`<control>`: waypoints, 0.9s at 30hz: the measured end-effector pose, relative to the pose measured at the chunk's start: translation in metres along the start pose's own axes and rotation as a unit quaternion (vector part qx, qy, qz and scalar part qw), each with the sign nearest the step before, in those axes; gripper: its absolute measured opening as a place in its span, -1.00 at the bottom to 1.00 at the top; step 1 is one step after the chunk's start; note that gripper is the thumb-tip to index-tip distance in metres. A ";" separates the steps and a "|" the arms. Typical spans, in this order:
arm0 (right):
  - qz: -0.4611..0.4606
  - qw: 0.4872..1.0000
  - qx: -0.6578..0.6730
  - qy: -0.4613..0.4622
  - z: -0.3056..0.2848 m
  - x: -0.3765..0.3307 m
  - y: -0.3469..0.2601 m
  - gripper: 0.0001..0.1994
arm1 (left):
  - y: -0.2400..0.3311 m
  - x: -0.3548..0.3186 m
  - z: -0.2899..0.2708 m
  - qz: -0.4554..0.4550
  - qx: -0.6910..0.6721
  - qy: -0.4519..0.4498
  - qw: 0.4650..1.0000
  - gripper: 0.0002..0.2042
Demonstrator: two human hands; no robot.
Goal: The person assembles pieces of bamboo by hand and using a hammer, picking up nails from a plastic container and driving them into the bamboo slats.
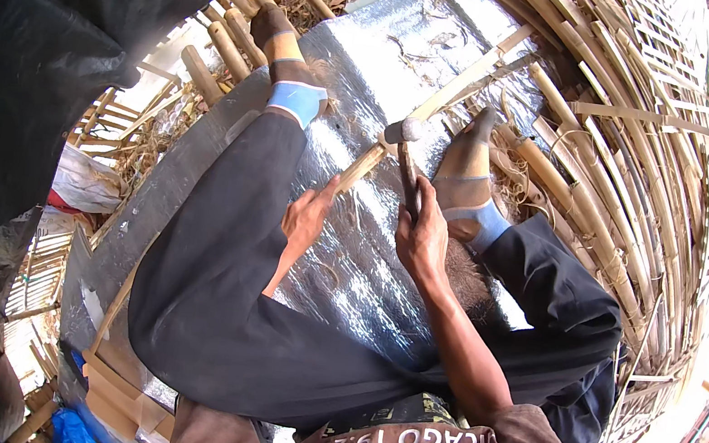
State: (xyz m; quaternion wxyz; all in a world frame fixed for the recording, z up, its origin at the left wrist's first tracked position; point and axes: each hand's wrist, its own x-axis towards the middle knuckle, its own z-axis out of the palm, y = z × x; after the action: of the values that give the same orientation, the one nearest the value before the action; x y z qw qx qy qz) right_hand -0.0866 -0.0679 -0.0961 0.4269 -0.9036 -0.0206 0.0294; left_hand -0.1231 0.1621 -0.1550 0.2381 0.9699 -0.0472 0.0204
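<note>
My right hand [422, 234] is closed around the dark handle of a hammer [408, 175]. The hammer's grey head lies over a bamboo strip [465, 78]; whether it touches the strip I cannot tell. Closed on the strip's near end is my left hand [307, 216]. From there the pale strip runs away and to the right, between my two feet. Beneath it spreads a shiny silver foil sheet [348, 262], with thin fibres and shavings scattered over it.
Long bamboo strips [642, 200] are heaped along the right, beside woven bamboo lattice [662, 34]. Bamboo poles [230, 47] jut out at the far left. A black plastic sheet [39, 64] hangs on the left. Cardboard [117, 401] and blue plastic [73, 433] lie at the lower left.
</note>
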 end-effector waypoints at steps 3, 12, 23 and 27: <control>0.050 0.996 0.047 -0.057 -0.004 0.007 -0.008 -0.40 | -0.009 -0.008 0.006 -0.013 -0.005 0.010 1.000 -0.42; 0.049 0.995 0.075 -0.038 -0.009 0.004 0.005 -0.42 | 0.007 0.003 -0.002 -0.057 -0.034 -0.026 0.997 -0.48; 0.129 0.977 0.167 0.018 -0.042 -0.027 0.024 -0.44 | 0.023 -0.005 -0.015 -0.047 -0.078 0.041 0.995 -0.48; 0.097 0.988 0.114 -0.039 -0.085 -0.059 0.023 -0.42 | 0.015 -0.060 -0.034 -0.024 -0.065 0.042 0.997 -0.54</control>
State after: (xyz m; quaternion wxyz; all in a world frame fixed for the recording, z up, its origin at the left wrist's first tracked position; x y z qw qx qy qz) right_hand -0.1387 -0.1514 -0.0577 0.5215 -0.8447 0.0543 0.1080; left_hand -0.1845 0.1695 -0.1216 0.3024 0.9516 -0.0148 0.0523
